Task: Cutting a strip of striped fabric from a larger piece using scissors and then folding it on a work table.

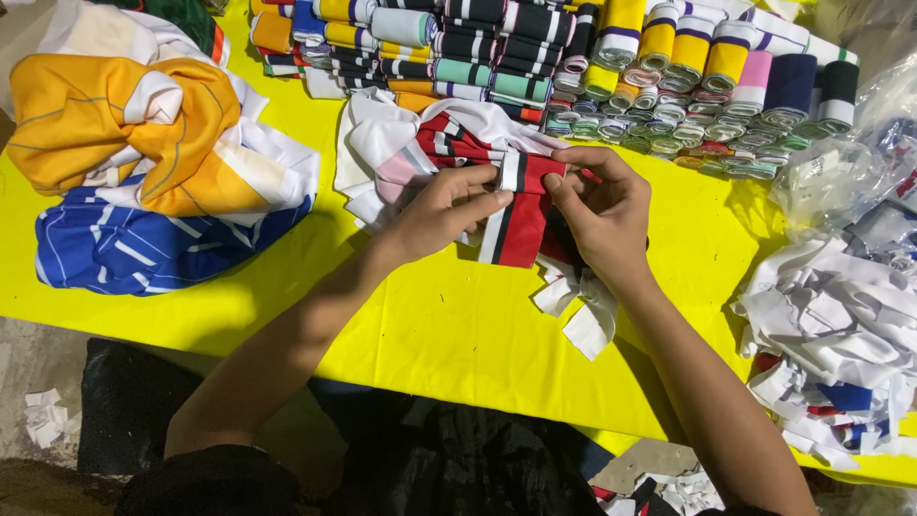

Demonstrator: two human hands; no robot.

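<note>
Bright, even light from overhead, strongly saturated on the yellow desk [449, 325]. Soft shadows under the forearms and beneath the desk edge, where the floor [38, 354] falls dim. Mild glare on clear plastic bags [841, 172] at right. Slight softness toward the corners.

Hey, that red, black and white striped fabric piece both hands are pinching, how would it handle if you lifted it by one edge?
The striped fabric piece would probably flop, since it already folds and creases between the left hand and right hand. It likely weighs little: fingertips alone hold it. It seems unlikely to slide far on the yellow table, being soft knit, though that is a guess.
</note>
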